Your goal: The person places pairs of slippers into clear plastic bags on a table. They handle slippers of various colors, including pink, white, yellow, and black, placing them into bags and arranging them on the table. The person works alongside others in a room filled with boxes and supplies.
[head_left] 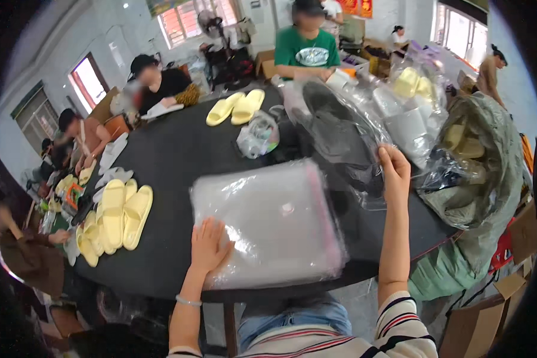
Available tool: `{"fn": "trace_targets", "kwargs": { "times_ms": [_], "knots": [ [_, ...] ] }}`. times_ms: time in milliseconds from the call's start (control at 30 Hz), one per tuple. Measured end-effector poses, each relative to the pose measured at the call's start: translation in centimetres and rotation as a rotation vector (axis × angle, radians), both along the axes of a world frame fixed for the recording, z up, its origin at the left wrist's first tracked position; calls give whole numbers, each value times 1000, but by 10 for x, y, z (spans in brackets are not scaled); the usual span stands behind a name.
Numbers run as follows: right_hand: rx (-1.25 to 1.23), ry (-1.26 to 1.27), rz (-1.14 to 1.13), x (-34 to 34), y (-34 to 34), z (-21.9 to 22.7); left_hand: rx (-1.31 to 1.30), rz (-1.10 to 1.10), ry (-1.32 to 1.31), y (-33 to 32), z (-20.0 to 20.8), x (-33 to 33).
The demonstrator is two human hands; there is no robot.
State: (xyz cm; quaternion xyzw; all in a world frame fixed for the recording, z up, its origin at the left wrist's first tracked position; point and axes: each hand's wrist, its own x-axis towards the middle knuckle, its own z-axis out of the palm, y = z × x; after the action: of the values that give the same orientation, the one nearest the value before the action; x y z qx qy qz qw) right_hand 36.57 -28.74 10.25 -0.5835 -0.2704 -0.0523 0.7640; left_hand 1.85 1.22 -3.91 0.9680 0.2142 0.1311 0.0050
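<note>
A stack of clear plastic bags (262, 221) with a pink strip along its right side lies before me at the table's near edge. My left hand (210, 246) rests flat on the stack's left part, fingers stretched out. To the right, my right hand (395, 169) pinches the edge of a clear plastic bag (373, 191). Dark slippers (334, 119) show through that bag, which slants up and away to the left. Next to its far end, a crumpled clear bag (259, 134) with small colourful contents sits on the table.
Yellow slippers stand at the left (122, 215) and the far side (235, 107) of the black table (167, 167). Bagged slippers (409, 119) pile up at right beside a large grey-green sack (489, 155). Cardboard boxes (477, 325) are at lower right. Several people sit around the table.
</note>
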Motion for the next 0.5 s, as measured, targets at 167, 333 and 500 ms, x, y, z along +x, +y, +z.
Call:
{"fn": "trace_targets", "kwargs": {
  "times_ms": [167, 333, 500],
  "knots": [
    [-317, -906, 268, -83, 35, 2, -65, 0, -5, 1, 7, 0],
    [-822, -879, 864, -108, 47, -14, -890, -201, -286, 38, -58, -15],
    [-947, -436, 651, -33, 49, -31, -1306, -131, -580, 43, -75, -8]
  ]
}}
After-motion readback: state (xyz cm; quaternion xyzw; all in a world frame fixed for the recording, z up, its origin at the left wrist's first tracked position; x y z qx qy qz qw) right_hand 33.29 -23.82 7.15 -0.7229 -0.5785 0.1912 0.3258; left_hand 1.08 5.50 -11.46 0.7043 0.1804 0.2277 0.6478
